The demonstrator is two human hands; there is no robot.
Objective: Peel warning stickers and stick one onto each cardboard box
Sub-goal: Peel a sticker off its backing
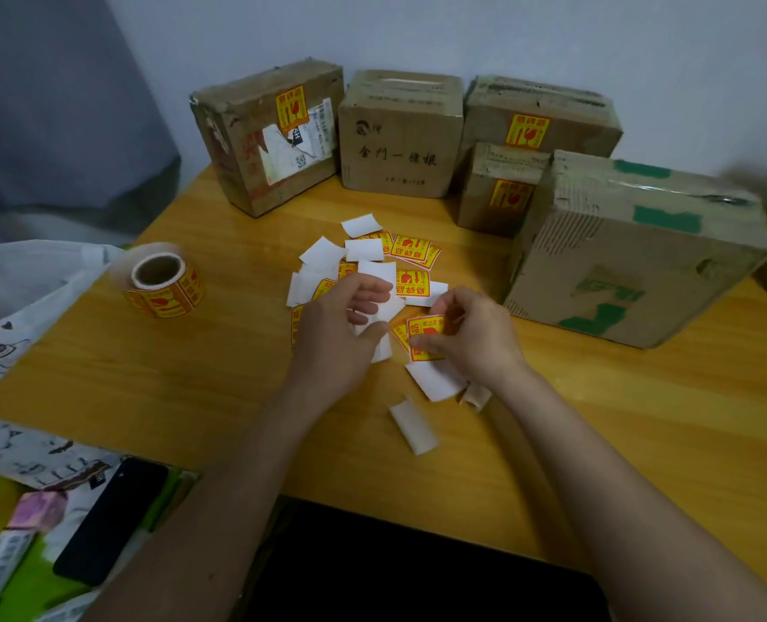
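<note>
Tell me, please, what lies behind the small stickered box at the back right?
Behind the small box stands a larger cardboard box bearing its own yellow warning sticker. Its lower front is hidden by the small box.

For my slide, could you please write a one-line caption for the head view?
Left hand holds white backing while right hand pinches a yellow sticker before cardboard boxes.

Plain pale blue-grey wall across top of frame. Grey fabric curtain upper left. Orange-yellow wood-grain tabletop fills centre. Dim light.
</note>
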